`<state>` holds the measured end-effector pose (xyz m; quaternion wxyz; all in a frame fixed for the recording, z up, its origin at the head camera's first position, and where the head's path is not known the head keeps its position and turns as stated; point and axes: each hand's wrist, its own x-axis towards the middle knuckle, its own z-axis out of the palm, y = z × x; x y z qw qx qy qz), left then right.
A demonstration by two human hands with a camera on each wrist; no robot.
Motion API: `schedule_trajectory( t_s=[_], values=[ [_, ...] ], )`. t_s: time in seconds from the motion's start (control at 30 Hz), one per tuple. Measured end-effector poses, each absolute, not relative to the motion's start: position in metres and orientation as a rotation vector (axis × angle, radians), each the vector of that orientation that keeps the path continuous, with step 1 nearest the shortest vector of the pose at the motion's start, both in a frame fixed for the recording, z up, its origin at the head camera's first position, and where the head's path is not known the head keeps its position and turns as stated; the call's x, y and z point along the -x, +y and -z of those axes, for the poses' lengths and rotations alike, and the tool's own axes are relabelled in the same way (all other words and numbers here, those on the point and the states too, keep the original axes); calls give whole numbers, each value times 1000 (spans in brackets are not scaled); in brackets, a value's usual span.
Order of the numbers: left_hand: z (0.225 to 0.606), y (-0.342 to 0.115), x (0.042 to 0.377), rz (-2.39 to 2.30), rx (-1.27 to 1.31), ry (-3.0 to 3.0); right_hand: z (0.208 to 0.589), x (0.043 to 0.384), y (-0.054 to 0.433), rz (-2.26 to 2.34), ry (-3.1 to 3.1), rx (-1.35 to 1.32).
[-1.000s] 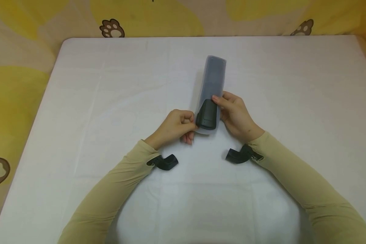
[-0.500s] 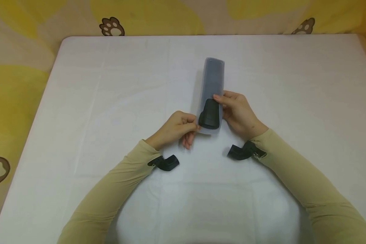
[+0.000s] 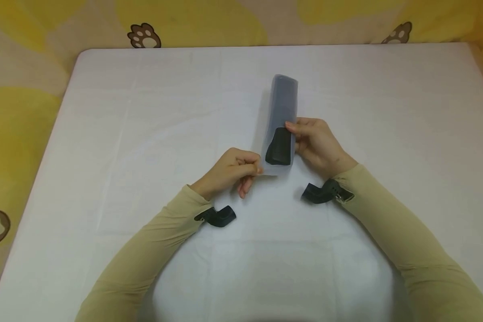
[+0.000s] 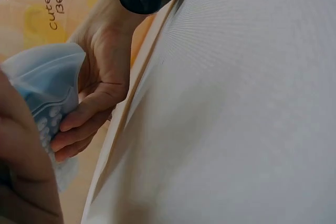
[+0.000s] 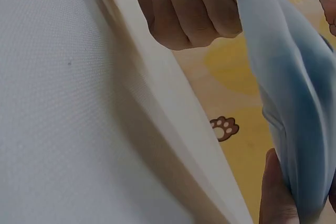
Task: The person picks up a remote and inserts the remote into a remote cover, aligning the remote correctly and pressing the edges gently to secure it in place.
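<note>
A remote control (image 3: 279, 147) sits in a long translucent blue-grey silicone cover (image 3: 283, 96). Its black surface shows through a gap near the cover's lower end. My left hand (image 3: 235, 167) pinches the lower left corner of the cover between thumb and finger. On the right long edge, my right hand (image 3: 318, 145) grips cover and remote, thumb on top beside the black part. Bumps shaped like buttons (image 4: 46, 121) show on the cover's underside in the left wrist view. In the right wrist view the cover (image 5: 294, 77) bulges and bends between both hands.
A white cloth-covered table (image 3: 165, 116) lies under the hands. Black curved mounts (image 3: 221, 217) stick out from both sleeve cuffs. Yellow fabric (image 3: 201, 22) with paw prints hangs behind the far table edge.
The cover's lower end is drawn out past the remote's black end, and less black shows than before. My right hand has shifted slightly up and right; the left keeps its pinch.
</note>
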<state>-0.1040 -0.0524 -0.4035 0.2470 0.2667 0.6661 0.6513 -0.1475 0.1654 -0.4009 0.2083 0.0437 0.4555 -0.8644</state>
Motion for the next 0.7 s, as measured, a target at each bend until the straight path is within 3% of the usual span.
schedule_trajectory(
  t_s=[0.7],
  values=[
    [407, -54, 105, -1877, -656, 1744, 404, 143, 164, 2415, 1257, -71]
  ],
)
